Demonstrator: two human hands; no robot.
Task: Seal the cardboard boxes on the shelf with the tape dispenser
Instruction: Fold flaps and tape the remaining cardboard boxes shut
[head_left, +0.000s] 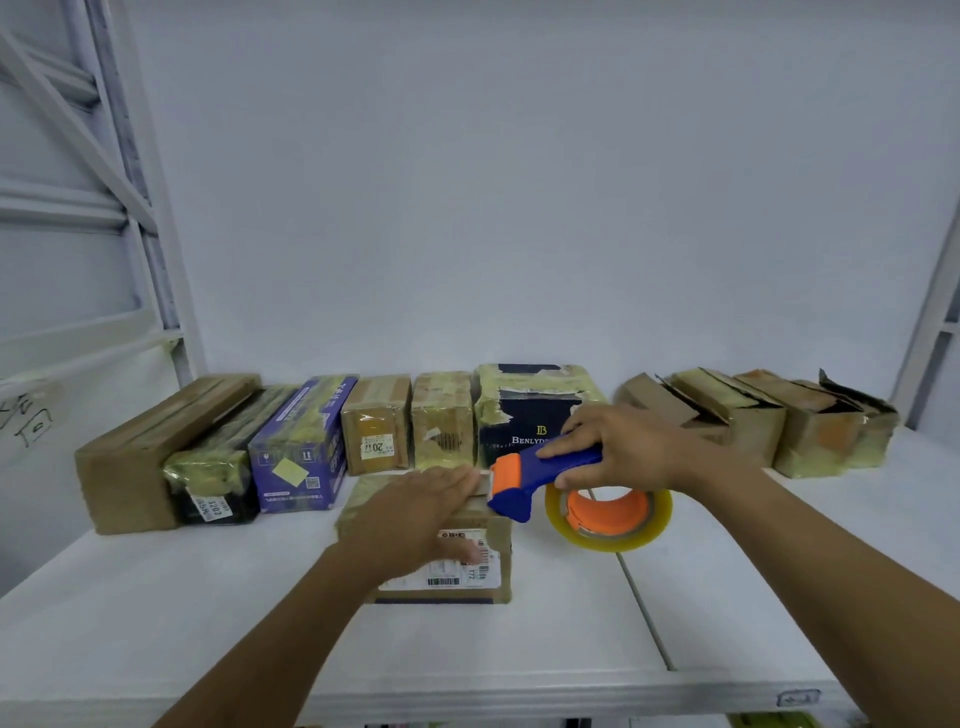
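Note:
A small cardboard box (493, 540) with a white shipping label stands on the white shelf (519, 644), in front of the row. My left hand (415, 514) lies flat on its top with straight fingers, pressing it. My right hand (623, 447) grips the blue handle of the tape dispenser (540, 478), whose orange and blue head touches the box's right top edge. Its roll of clear yellowish tape (610, 514) hangs just right of the box.
A row of boxes lines the back of the shelf: a long brown box (150, 447), a purple box (306, 447), taped small boxes (441, 421), a dark blue box (524, 415), and open-flapped boxes (753, 415) at the right. Shelf uprights (156, 208) stand at both sides.

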